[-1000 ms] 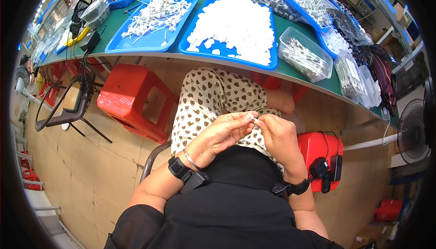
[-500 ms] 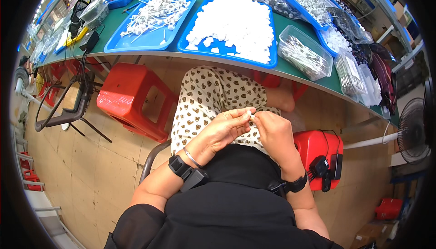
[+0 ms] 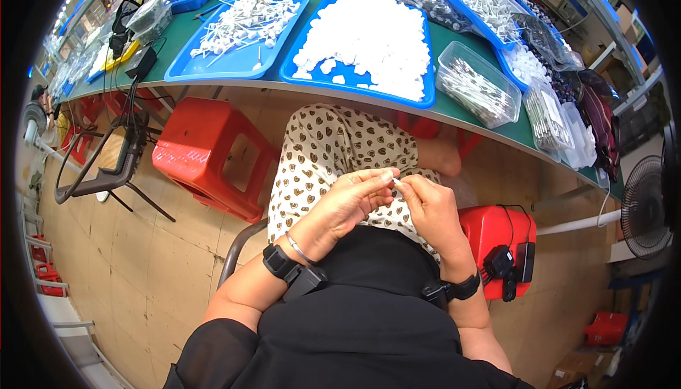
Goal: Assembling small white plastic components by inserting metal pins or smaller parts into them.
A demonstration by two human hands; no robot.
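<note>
In the head view, looking down, a seated person's bare left hand [image 3: 352, 201] and bare right hand [image 3: 434, 212] meet above a lap in cream cloth trousers with dark heart-shaped prints [image 3: 312, 148]. A small white piece [image 3: 396, 182] is between their fingertips. Each grip appears pinched together on it, thumb against forefinger; the fingers hide most of its shape, and whether it is one part or two joined cannot be told.

The likeliest trouble is a slip: so little surface shows between the fingertips that uneven pressure or a twist could shoot the piece free. It might lodge in the trouser folds, or roll off onto the beige tiled floor [image 3: 198, 268], hard to spot against pale tiles.

Beyond the knees is a green-topped table [image 3: 174, 41]. On it a blue rectangular plastic tray [image 3: 340, 85] holds a heap of loose white pieces, spread close to its front rim; a careless reach could scatter some. To its left, another shallow blue plastic tray [image 3: 213, 70] holds white-headed thin stems. To the right, a clear plastic box [image 3: 448, 92] of slender white sticks sits at the table's edge, where a knocking elbow could tip it.
</note>
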